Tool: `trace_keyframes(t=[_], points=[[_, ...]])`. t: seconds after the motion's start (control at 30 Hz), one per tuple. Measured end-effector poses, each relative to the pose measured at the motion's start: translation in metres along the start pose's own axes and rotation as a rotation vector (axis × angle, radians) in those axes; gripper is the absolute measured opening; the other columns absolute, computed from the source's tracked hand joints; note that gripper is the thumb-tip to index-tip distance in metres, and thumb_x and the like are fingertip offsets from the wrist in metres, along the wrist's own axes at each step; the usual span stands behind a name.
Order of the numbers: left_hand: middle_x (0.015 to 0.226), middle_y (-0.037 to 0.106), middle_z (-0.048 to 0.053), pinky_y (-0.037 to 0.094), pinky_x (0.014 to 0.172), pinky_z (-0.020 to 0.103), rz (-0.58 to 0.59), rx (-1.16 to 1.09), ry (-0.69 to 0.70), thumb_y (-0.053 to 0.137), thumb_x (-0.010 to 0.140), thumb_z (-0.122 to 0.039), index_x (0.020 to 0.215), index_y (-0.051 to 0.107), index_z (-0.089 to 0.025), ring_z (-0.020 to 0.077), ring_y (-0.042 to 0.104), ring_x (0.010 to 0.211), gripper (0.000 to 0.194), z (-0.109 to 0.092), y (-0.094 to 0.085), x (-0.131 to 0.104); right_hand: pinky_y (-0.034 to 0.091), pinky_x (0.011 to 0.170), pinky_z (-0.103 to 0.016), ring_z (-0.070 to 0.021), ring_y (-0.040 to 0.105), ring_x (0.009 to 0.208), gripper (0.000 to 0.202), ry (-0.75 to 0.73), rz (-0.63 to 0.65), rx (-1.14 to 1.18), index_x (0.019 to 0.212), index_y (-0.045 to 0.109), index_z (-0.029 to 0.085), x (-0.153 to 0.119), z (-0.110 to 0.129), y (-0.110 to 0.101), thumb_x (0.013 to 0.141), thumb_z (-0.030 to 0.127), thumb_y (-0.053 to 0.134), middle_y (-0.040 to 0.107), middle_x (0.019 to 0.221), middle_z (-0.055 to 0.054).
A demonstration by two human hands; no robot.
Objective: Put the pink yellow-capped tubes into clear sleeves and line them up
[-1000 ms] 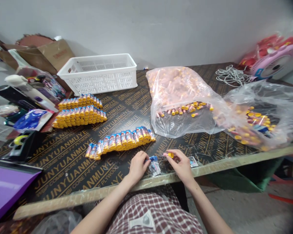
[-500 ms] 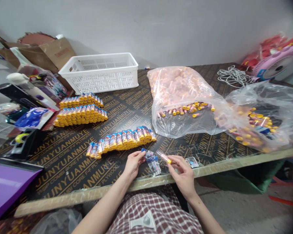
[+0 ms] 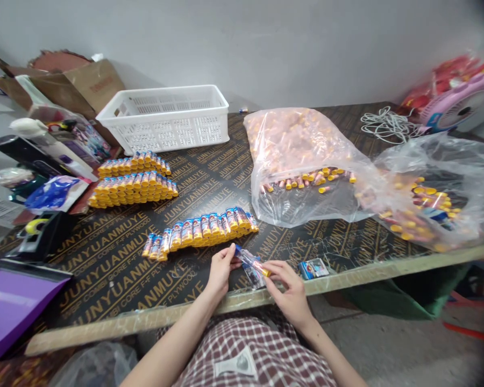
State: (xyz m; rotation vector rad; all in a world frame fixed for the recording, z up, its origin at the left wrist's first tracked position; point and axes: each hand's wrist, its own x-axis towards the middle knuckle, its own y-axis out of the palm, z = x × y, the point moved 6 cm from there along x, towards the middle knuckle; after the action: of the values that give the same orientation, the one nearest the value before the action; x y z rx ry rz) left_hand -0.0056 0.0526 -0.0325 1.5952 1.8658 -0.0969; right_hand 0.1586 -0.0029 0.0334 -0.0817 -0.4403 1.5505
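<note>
My left hand (image 3: 221, 269) pinches the blue end of a clear printed plastic sleeve (image 3: 244, 254) near the table's front edge. My right hand (image 3: 288, 290) has its fingers closed on the yellow end of a small tube (image 3: 262, 267). Tube and sleeve are in line and meet between the hands; how far one sits in the other I cannot tell. Under them lie more flat printed sleeves (image 3: 253, 278). Right of my right hand is a small stack of blue printed sleeves (image 3: 313, 269). Behind my hands, finished-looking blue-and-yellow tubes (image 3: 201, 228) lie in a stacked row.
More stacked tubes (image 3: 133, 185) lie at the left, before a white basket (image 3: 173, 131). Large plastic bags (image 3: 302, 140) of yellow-ended tubes occupy the right side. A tape dispenser (image 3: 38, 236) and purple dustpan (image 3: 20, 306) are at the left. A pink fan (image 3: 455, 107) stands far right.
My right hand has moved left, bringing the tube to the sleeve in my left hand. More of the sleeve stack at the right now shows.
</note>
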Motion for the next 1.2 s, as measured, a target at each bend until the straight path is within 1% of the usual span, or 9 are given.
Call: trace_keyframes(t=[0.1, 0.23, 0.33, 0.47, 0.5, 0.57, 0.63, 0.7, 1.2], points=[[0.071, 0.066, 0.003, 0.050, 0.061, 0.025, 0.120, -0.022, 0.000, 0.075, 0.062, -0.043, 0.081, 0.063, -0.013, 0.0115, 0.061, 0.061, 0.038, -0.003, 0.012, -0.007, 0.054, 0.078, -0.029, -0.0175, 0.058, 0.099, 0.029, 0.024, 0.071, 0.047, 0.109, 0.062, 0.027, -0.001, -0.005, 0.007, 0.087, 0.015, 0.048, 0.056, 0.108, -0.006], [0.074, 0.068, 0.004, 0.051, 0.064, 0.028, 0.212, -0.023, -0.065, 0.079, 0.059, -0.033, 0.096, 0.059, -0.014, 0.0134, 0.063, 0.062, 0.047, -0.005, 0.022, -0.017, 0.054, 0.076, -0.030, -0.0160, 0.059, 0.090, 0.037, 0.007, 0.066, 0.008, 0.116, 0.056, 0.028, 0.000, -0.010, 0.008, 0.085, 0.012, 0.045, 0.055, 0.101, -0.005], [0.074, 0.068, 0.007, 0.051, 0.064, 0.027, 0.303, 0.043, -0.097, 0.079, 0.060, -0.033, 0.090, 0.062, -0.010, 0.0142, 0.063, 0.063, 0.041, -0.007, 0.029, -0.026, 0.052, 0.083, -0.036, -0.0188, 0.056, 0.098, 0.058, -0.062, 0.036, -0.067, 0.130, 0.043, 0.029, 0.003, -0.007, 0.006, 0.077, 0.008, 0.050, 0.050, 0.112, -0.007], [0.069, 0.067, 0.007, 0.048, 0.060, 0.024, 0.427, 0.157, -0.148, 0.077, 0.061, -0.035, 0.074, 0.066, -0.008, 0.0114, 0.060, 0.058, 0.032, -0.004, 0.037, -0.037, 0.045, 0.097, -0.043, -0.0256, 0.044, 0.122, 0.083, -0.143, 0.098, -0.010, 0.139, 0.025, 0.029, 0.007, 0.001, 0.006, 0.065, 0.006, 0.053, 0.025, 0.144, -0.008], [0.068, 0.066, 0.006, 0.048, 0.060, 0.024, 0.436, 0.168, -0.161, 0.077, 0.061, -0.035, 0.072, 0.067, -0.008, 0.0111, 0.059, 0.057, 0.031, -0.003, 0.038, -0.039, 0.043, 0.099, -0.043, -0.0260, 0.042, 0.124, 0.085, -0.147, 0.136, 0.016, 0.140, 0.023, 0.029, 0.007, 0.002, 0.008, 0.063, 0.006, 0.052, 0.024, 0.145, -0.008], [0.067, 0.066, 0.005, 0.047, 0.060, 0.024, 0.437, 0.174, -0.181, 0.078, 0.059, -0.035, 0.072, 0.067, -0.009, 0.0112, 0.059, 0.057, 0.031, -0.001, 0.038, -0.042, 0.040, 0.102, -0.042, -0.0254, 0.042, 0.125, 0.085, -0.147, 0.196, 0.054, 0.139, 0.024, 0.027, 0.006, 0.004, 0.010, 0.062, 0.005, 0.051, 0.032, 0.142, -0.008], [0.067, 0.065, 0.005, 0.047, 0.060, 0.024, 0.439, 0.172, -0.192, 0.079, 0.058, -0.035, 0.073, 0.067, -0.010, 0.0113, 0.059, 0.057, 0.032, 0.001, 0.039, -0.044, 0.040, 0.103, -0.041, -0.0244, 0.045, 0.123, 0.084, -0.140, 0.211, 0.077, 0.139, 0.025, 0.026, 0.005, 0.004, 0.011, 0.061, 0.005, 0.051, 0.041, 0.136, -0.009], [0.068, 0.065, 0.005, 0.047, 0.059, 0.023, 0.442, 0.165, -0.195, 0.079, 0.058, -0.035, 0.073, 0.067, -0.009, 0.0113, 0.059, 0.058, 0.032, 0.002, 0.039, -0.045, 0.041, 0.102, -0.040, -0.0241, 0.046, 0.122, 0.084, -0.133, 0.202, 0.094, 0.138, 0.026, 0.025, 0.005, 0.003, 0.011, 0.061, 0.005, 0.051, 0.044, 0.133, -0.009], [0.064, 0.064, 0.005, 0.046, 0.057, 0.023, 0.395, 0.140, -0.193, 0.079, 0.057, -0.036, 0.068, 0.066, -0.009, 0.0109, 0.057, 0.055, 0.032, 0.002, 0.039, -0.050, 0.042, 0.101, -0.040, -0.0243, 0.048, 0.121, 0.085, -0.134, 0.159, 0.148, 0.138, 0.024, 0.024, 0.004, 0.001, 0.012, 0.058, 0.005, 0.049, 0.044, 0.134, -0.010]])
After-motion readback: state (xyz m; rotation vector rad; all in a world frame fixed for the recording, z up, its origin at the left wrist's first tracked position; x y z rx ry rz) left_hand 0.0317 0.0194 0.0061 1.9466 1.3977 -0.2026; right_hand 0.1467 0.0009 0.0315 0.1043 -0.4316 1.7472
